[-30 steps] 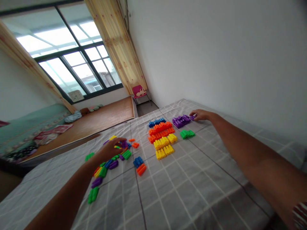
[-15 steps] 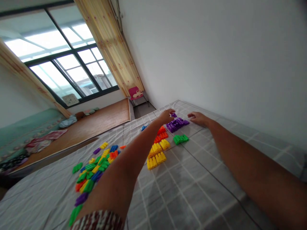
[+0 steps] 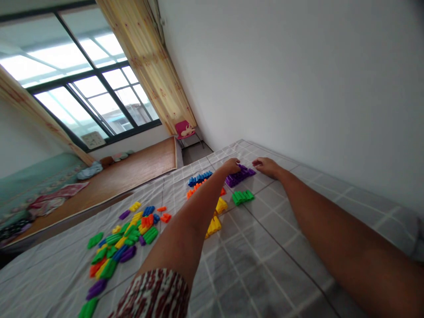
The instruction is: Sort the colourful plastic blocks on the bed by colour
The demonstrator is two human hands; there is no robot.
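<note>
Purple pieces [image 3: 237, 177] stand grouped at the far part of the checked cloth. At their far left edge is my left hand [image 3: 232, 165], its fingers curled down onto them; whether a piece is between the fingertips is hidden. My right hand [image 3: 266, 166] hovers just right of the purple group, fingers apart, holding nothing. Nearer to me lies a green group [image 3: 243, 197]. Blue pieces [image 3: 200, 178] are in a row left of my left forearm. Orange pieces [image 3: 195, 188] and yellow pieces [image 3: 214, 225] are partly covered by that forearm.
A loose heap of mixed coloured pieces [image 3: 132, 234] spreads over the left of the checked cloth [image 3: 251, 265]. A white wall [image 3: 291, 79] rises along the right. Beyond the cloth are a wooden platform [image 3: 145, 168] and a pink chair [image 3: 183, 128].
My left hand has come down onto the purple group; the small purple piece seen at its fingers before is no longer distinct. The view has shifted slightly, showing more of the blue row.
</note>
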